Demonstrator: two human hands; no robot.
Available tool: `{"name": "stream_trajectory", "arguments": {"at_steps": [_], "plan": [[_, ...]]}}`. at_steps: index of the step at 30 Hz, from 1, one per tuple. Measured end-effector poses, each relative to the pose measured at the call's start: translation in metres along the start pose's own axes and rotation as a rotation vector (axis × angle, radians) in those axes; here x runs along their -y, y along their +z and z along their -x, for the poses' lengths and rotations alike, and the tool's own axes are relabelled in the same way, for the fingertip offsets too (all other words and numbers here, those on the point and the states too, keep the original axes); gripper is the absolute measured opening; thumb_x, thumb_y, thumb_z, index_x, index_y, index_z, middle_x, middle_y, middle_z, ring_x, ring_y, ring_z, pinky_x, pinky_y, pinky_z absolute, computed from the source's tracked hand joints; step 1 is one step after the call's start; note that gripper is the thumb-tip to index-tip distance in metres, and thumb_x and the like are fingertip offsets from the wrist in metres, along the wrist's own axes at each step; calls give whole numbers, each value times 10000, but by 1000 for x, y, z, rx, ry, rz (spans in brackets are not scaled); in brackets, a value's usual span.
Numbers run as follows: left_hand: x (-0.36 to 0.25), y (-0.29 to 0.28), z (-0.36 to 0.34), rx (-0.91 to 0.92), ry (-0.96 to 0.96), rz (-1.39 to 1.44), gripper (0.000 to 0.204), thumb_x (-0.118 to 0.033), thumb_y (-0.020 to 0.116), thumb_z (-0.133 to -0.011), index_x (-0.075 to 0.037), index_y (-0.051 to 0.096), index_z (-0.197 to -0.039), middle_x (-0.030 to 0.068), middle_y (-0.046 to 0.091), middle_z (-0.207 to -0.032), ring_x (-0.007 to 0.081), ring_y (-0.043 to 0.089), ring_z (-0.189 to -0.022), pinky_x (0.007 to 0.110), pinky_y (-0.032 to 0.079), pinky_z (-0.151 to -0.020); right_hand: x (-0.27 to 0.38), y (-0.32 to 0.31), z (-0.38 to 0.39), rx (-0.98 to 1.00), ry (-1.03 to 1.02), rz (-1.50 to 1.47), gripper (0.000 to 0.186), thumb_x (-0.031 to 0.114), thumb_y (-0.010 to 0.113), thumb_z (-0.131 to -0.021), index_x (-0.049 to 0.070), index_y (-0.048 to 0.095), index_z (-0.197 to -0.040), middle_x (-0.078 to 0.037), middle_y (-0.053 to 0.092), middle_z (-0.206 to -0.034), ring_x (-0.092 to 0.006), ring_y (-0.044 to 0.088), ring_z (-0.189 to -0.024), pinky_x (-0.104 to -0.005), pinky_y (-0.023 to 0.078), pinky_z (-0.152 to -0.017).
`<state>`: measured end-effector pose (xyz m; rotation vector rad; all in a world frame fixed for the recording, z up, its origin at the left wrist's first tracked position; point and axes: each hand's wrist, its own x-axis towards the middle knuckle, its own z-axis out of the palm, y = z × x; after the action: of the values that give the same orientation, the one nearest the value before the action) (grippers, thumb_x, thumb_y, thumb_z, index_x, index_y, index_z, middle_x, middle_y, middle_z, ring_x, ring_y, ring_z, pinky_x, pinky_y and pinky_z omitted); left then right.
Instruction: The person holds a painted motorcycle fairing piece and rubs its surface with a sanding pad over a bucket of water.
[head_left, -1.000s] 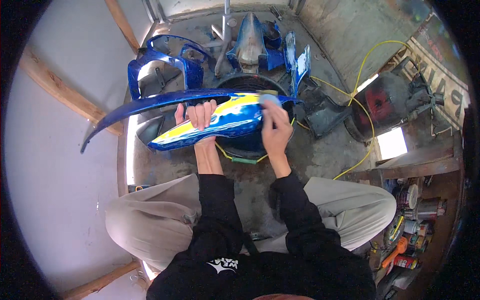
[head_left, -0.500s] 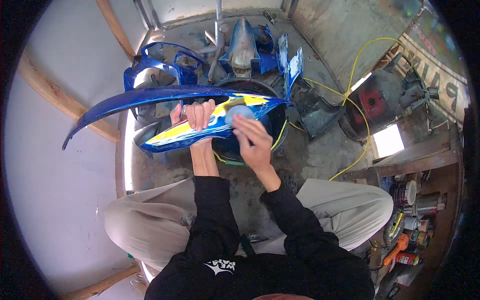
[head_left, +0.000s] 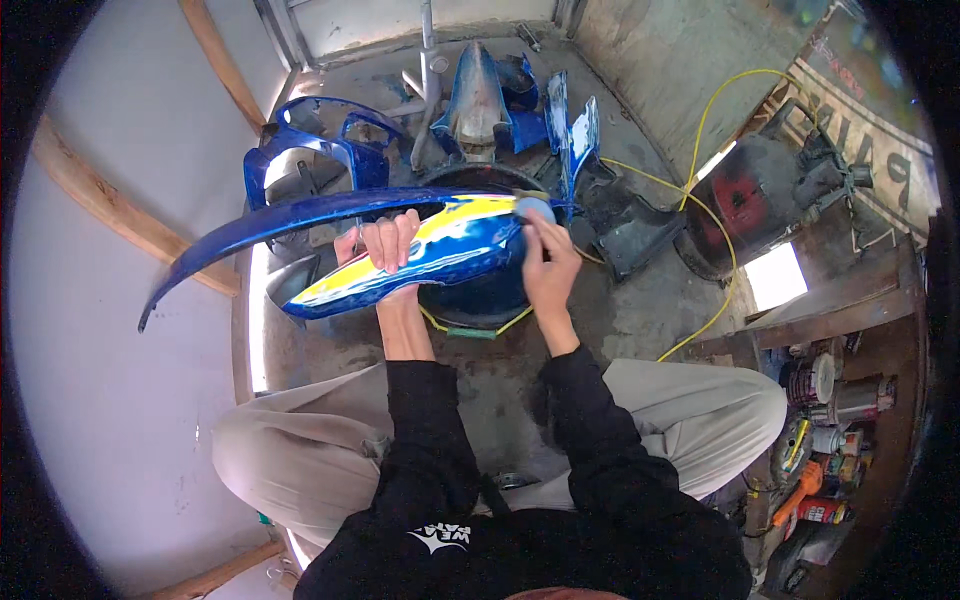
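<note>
A long, curved blue fairing panel (head_left: 455,240) with yellow and white patches is held up in front of me, over a black bucket (head_left: 470,305). My left hand (head_left: 390,245) grips it from below, fingers wrapped over its edge near the middle. At the panel's right end, my right hand (head_left: 550,260) presses a round grey-blue sanding pad (head_left: 536,208) against the surface. The thumb and some of the right fingertips are partly hidden. A yellow handle with a green grip (head_left: 472,332) hangs at the bucket's near side.
More blue body panels (head_left: 375,165) and a grey-and-blue panel (head_left: 477,105) lie beyond the bucket. To the right are a dark tank (head_left: 735,205), a yellow hose (head_left: 737,260) and a shelf with cans (head_left: 822,380). A white wall (head_left: 120,360) stands left.
My right hand has slid the sanding pad rightward along the panel to its right end. The panel has shifted slightly right and down, with my left hand still gripping it.
</note>
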<state>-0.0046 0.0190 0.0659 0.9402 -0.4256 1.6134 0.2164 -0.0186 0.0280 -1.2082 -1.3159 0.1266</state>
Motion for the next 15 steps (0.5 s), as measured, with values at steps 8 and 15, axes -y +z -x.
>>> {"name": "stream_trajectory", "arguments": {"at_steps": [8, 15], "plan": [[0, -6, 11, -61, -6, -21, 566, -374, 302, -1055, -174, 480, -556, 3, 508, -508, 124, 412, -558, 352, 328, -781, 50, 20, 23, 306, -268, -291, 160, -42, 699, -881, 21, 792, -995, -131, 784, -1151, -297, 734, -1105, -390, 548, -1004], [0, -10, 12, -80, 23, -21, 553, -364, 311, -1052, -181, 468, -554, 0, 508, -509, 122, 396, -542, 357, 330, -772, 6, 14, -10, 108, -103, -57, 149, 59, 702, -951, 26, 802, -1057, -150, 794, -1042, -284, 745, -979, -380, 553, -902]]}}
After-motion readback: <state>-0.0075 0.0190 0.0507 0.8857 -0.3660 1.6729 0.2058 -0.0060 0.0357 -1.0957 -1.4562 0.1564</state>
